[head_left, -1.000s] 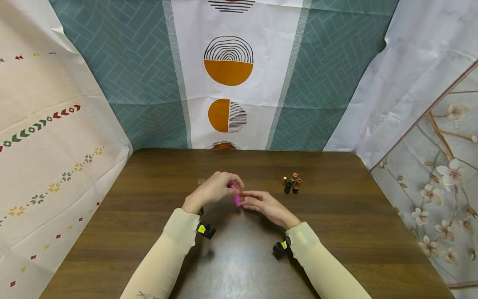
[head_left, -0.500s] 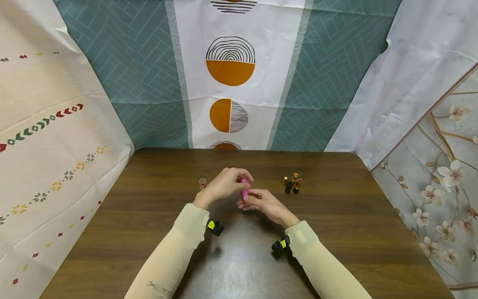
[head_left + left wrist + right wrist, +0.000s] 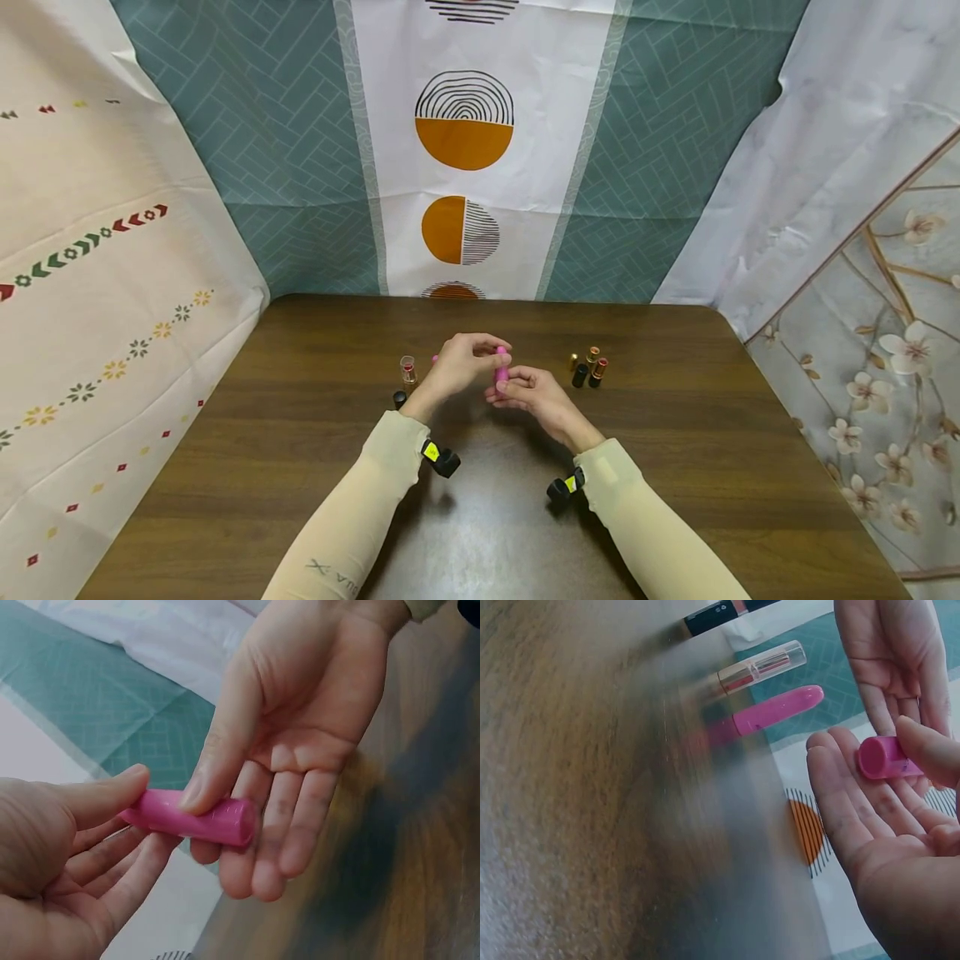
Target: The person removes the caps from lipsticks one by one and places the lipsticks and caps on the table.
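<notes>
A pink lipstick tube (image 3: 217,823) is between both hands above the middle of the table. My left hand (image 3: 463,364) pinches its upper end between thumb and fingers. On the lower part, the right hand (image 3: 546,402) presses its thumb against the tube, with the fingers behind it. The tube's flat round end (image 3: 876,757) faces the right wrist camera. Beyond the left hand stands a second pink tube (image 3: 776,710), mostly hidden in the head view. Beside that one are a clear-capped lipstick (image 3: 408,370) and a black tube (image 3: 400,399).
To the right on the brown wooden table (image 3: 660,433) stands a small cluster: a little gold piece (image 3: 573,362), a black piece (image 3: 580,376), a gold-topped tube (image 3: 593,356) and a red-tipped lipstick (image 3: 597,372). Patterned cloths (image 3: 637,150) hang behind and at the sides.
My left hand has moved right and slightly away with the pink tube, turning it more upright. The right hand has come to grip its lower part. The clear-capped lipstick and black tube have come into sight.
</notes>
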Demonstrator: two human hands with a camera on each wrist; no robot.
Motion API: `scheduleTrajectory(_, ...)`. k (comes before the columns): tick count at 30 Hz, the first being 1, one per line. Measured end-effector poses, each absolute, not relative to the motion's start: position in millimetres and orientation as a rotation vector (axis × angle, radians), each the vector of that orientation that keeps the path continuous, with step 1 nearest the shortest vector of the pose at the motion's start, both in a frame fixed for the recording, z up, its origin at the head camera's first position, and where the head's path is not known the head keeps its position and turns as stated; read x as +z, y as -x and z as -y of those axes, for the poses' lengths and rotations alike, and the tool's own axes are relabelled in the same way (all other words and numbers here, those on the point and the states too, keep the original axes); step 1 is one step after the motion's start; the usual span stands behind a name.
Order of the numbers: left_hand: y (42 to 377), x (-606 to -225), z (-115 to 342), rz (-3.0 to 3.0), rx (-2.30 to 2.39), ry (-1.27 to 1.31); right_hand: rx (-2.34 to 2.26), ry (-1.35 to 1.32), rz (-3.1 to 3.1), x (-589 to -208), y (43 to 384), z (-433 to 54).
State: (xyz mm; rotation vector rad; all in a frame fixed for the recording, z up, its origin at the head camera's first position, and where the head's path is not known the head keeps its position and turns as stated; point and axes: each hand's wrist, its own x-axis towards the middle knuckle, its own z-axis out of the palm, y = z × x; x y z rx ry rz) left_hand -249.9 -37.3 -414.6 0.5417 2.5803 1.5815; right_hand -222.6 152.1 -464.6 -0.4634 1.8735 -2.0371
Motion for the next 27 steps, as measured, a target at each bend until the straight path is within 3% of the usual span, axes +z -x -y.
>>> scheduleTrajectory(11,251,-420,35,-2.239,1.896,-0.51,-2.179,0.382,-1.813,-462,225,-152)
scheduleTrajectory(27,268,-415,44,-1.938,1.927,-0.498,-2.167,0.353,-1.746,-456,225,-153)
